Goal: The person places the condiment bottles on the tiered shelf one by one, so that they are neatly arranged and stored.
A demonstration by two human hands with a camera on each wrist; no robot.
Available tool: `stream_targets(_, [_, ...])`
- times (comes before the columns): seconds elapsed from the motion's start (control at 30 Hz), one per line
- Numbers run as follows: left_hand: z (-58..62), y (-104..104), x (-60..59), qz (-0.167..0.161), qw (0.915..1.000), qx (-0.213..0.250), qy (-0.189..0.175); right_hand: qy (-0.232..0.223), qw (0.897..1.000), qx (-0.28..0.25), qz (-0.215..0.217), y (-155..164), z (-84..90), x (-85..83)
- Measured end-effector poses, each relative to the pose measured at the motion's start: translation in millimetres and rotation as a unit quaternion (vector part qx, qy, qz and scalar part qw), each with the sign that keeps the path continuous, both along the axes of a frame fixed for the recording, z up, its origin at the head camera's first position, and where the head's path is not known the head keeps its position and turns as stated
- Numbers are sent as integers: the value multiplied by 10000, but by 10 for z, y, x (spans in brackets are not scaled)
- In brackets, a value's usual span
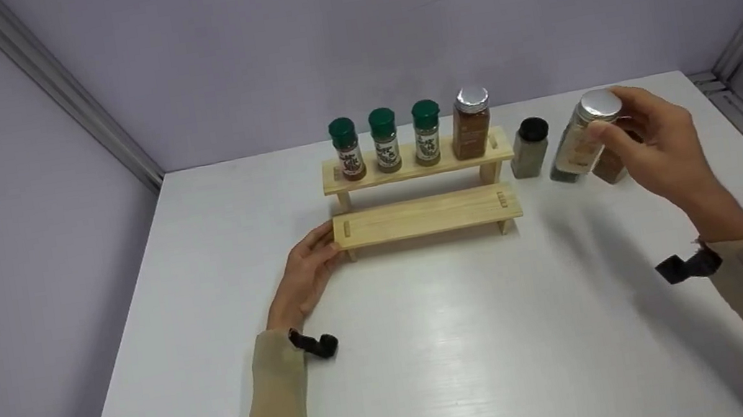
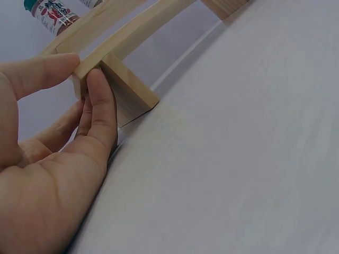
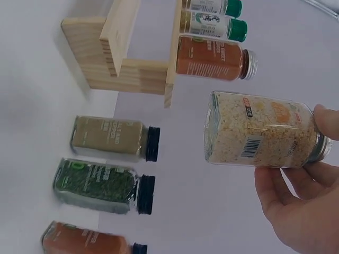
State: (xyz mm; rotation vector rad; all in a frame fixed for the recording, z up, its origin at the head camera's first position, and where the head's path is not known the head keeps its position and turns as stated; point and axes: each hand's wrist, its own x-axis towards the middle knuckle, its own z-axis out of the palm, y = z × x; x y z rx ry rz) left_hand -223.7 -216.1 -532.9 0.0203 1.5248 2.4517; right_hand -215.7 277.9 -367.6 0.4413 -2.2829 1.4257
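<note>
My left hand (image 1: 305,276) pinches the left end of the lower shelf of a two-tier wooden spice rack (image 1: 427,216). In the left wrist view the thumb lies on top of the board and the fingers reach beneath, beside its leg. My right hand (image 1: 670,148) holds a glass spice jar (image 3: 259,129) near its silver lid, off the table and right of the rack. Pale granules fill this jar. On the upper shelf stand green-capped shakers (image 1: 385,139) and a silver-lidded jar of reddish-brown spice (image 1: 471,125).
Right of the rack, black-capped jars stand on the white table (image 1: 438,373): one of greyish powder (image 3: 108,137), one of green flakes (image 3: 98,185) and one of reddish spice (image 3: 85,241). The held jar partly hides the latter two in the head view. A pale wall (image 1: 376,33) rises behind.
</note>
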Motion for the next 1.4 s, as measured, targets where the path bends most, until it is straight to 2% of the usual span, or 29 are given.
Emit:
stream_targets(0.27, [-7,-18,-10,19,10000,-34,34,-68,9990,224,375,-303,144,-88])
stream_targets(0.5, [2,-32,-11,44,10000,-3,6,47,9959,404,812,-532,278,-153])
stream_targets(0.73, [-9,-18,-9,31,10000,-34,-56,82,9924,372,1166,-811,341,-196])
stream_targets(0.9, [0,-2,-10,15,10000,-53,-31,-50,9901,279,1371,-1005,361,-220])
stream_targets(1.03, [11,7,-4,-1,10000,-84,-15,34,9869,281,1589,-1153,360,-252])
stream_targets(1.27, [-4,19,-15,-22,9999,-55,-87,124,9788,97,2043,-1426,313,-292])
stream_targets(1.4, [-12,18,-26,3,10000,-77,-13,92,9742,-51,2256,-1629,257,-279])
